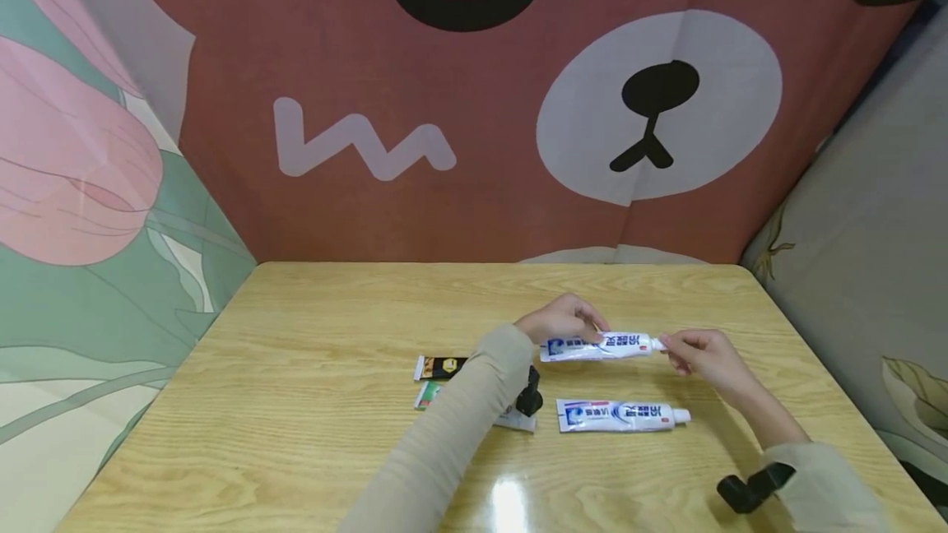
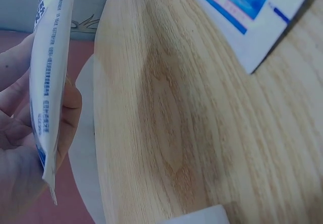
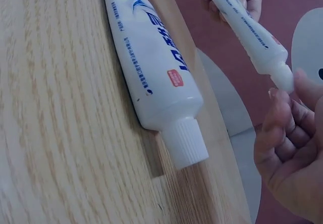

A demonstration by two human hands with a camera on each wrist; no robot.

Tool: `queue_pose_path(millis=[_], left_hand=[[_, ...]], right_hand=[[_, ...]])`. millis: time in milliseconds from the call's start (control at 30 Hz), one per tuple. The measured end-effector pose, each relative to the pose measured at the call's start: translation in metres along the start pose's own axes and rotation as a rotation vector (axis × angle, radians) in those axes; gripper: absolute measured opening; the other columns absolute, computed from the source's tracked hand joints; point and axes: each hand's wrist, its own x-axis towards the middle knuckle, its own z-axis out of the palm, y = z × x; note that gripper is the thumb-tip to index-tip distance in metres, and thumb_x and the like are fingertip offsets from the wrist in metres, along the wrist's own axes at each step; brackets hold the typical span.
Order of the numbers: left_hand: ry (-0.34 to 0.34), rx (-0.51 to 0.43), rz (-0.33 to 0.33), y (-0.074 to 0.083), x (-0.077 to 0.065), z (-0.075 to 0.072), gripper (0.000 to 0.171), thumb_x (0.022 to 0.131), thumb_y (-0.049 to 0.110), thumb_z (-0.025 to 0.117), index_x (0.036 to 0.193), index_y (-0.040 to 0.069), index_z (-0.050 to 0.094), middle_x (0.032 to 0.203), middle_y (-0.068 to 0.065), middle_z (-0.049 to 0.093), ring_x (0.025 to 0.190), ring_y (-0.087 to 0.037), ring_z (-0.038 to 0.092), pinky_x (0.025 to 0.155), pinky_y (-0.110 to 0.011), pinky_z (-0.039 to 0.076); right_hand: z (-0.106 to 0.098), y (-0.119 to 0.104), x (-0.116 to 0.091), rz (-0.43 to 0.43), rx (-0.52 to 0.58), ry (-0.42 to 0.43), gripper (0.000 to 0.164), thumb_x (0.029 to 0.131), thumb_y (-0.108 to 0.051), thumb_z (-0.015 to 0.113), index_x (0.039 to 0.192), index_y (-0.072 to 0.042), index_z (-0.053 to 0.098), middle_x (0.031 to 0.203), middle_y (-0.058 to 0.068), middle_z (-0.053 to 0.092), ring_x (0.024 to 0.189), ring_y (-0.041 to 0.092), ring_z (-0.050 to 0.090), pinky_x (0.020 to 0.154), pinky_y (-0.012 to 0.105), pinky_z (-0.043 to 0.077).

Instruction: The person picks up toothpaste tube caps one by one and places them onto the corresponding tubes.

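Note:
My left hand (image 1: pixel 564 319) grips a white toothpaste tube (image 1: pixel 628 345) with blue lettering, held level above the table. At the tube's right end, my right hand (image 1: pixel 705 359) pinches the white cap (image 3: pixel 283 77) between thumb and fingers. In the left wrist view the tube (image 2: pixel 50 88) is seen edge-on, its flat crimped end downward, with the left hand's fingers on both sides. A second toothpaste tube (image 1: pixel 616 416) of the same look lies on the table nearer me, its ribbed cap (image 3: pixel 185 143) on and pointing right.
Left of the two white tubes lie a black tube (image 1: pixel 443 367) and a green-ended tube (image 1: pixel 427 395). A white tube end (image 1: pixel 518 419) also shows there; my left sleeve (image 1: pixel 452 426) hides part of this group. A printed cloth (image 1: pixel 355 220) hangs behind the wooden table (image 1: pixel 296 426).

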Motion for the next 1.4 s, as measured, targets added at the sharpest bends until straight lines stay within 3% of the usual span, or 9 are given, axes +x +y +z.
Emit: queue_pose_path(millis=[167,367,467,633,800,967,1167,1300,1400], left_hand=[[-0.010,-0.007,0.006,0.002,-0.002,0.001,0.015,0.081,0.006,0.067,0.095,0.007,0.071,0.086,0.005,0.064,0.076,-0.009,0.056,0.069,-0.021,0.043],[-0.006,-0.026,0.021,0.000,-0.004,0.000,0.014,0.082,0.006,0.066,0.096,0.005,0.070,0.087,0.003,0.065,0.077,-0.010,0.056,0.070,-0.022,0.043],[-0.001,-0.036,0.010,-0.002,-0.004,0.001,0.014,0.082,0.006,0.066,0.095,0.006,0.070,0.087,0.004,0.064,0.077,-0.010,0.056,0.070,-0.022,0.043],[-0.006,-0.035,-0.002,-0.004,-0.002,0.001,0.014,0.082,0.007,0.066,0.095,0.007,0.071,0.086,0.005,0.065,0.075,-0.009,0.056,0.069,-0.022,0.044],[-0.013,-0.033,0.010,-0.004,-0.002,0.002,0.014,0.082,0.007,0.066,0.095,0.006,0.070,0.085,0.003,0.065,0.073,-0.010,0.057,0.067,-0.021,0.045],[-0.022,-0.027,0.021,-0.003,-0.003,0.003,0.014,0.082,0.007,0.066,0.095,0.006,0.070,0.085,0.003,0.065,0.072,-0.010,0.056,0.066,-0.021,0.045],[-0.009,0.007,0.023,0.001,-0.005,0.007,0.013,0.080,0.003,0.067,0.093,0.005,0.070,0.083,-0.002,0.066,0.068,-0.010,0.055,0.064,-0.020,0.045],[0.002,0.050,0.037,0.005,-0.006,0.012,0.013,0.078,0.001,0.069,0.091,0.003,0.069,0.079,-0.005,0.065,0.065,-0.009,0.054,0.062,-0.019,0.045],[-0.007,0.059,0.053,0.007,-0.006,0.014,0.014,0.078,0.000,0.069,0.091,0.002,0.069,0.077,-0.006,0.065,0.063,-0.009,0.055,0.061,-0.019,0.046]], right_hand=[[0.002,-0.004,-0.001,0.037,-0.035,0.017,0.051,0.096,-0.033,0.044,0.070,0.009,0.054,0.061,0.005,0.050,0.052,0.008,0.043,0.046,0.027,0.040],[0.000,-0.006,-0.004,0.002,-0.038,-0.002,0.042,0.093,-0.026,0.053,0.109,0.012,0.053,0.086,0.009,0.059,0.070,0.010,0.056,0.060,0.033,0.049],[-0.001,-0.007,-0.006,-0.042,-0.008,-0.009,0.042,0.089,-0.015,0.059,0.118,0.012,0.049,0.098,0.006,0.062,0.081,0.008,0.060,0.068,0.035,0.051],[-0.001,-0.009,-0.007,-0.071,-0.011,0.020,0.038,0.087,-0.011,0.061,0.114,0.014,0.052,0.095,-0.005,0.063,0.080,0.004,0.059,0.069,0.031,0.051],[-0.003,-0.004,-0.005,-0.060,-0.078,0.056,0.040,0.089,-0.021,0.060,0.114,0.010,0.056,0.093,0.006,0.065,0.075,0.010,0.059,0.064,0.030,0.048],[-0.004,0.014,0.003,-0.027,-0.082,0.067,0.039,0.088,-0.040,0.058,0.103,-0.005,0.063,0.079,0.009,0.064,0.066,0.015,0.054,0.051,0.038,0.042],[0.002,0.001,0.000,-0.079,-0.079,0.025,0.037,0.094,-0.026,0.052,0.088,0.010,0.060,0.067,0.013,0.057,0.054,0.014,0.050,0.048,0.029,0.043],[0.007,-0.010,-0.002,0.015,-0.175,0.033,0.048,0.097,-0.031,0.043,0.069,0.006,0.054,0.053,0.001,0.045,0.046,0.008,0.038,0.043,0.025,0.035],[0.009,-0.011,-0.003,0.108,-0.212,0.048,0.054,0.097,-0.040,0.039,0.064,0.001,0.051,0.050,-0.002,0.039,0.044,0.009,0.034,0.043,0.025,0.033]])
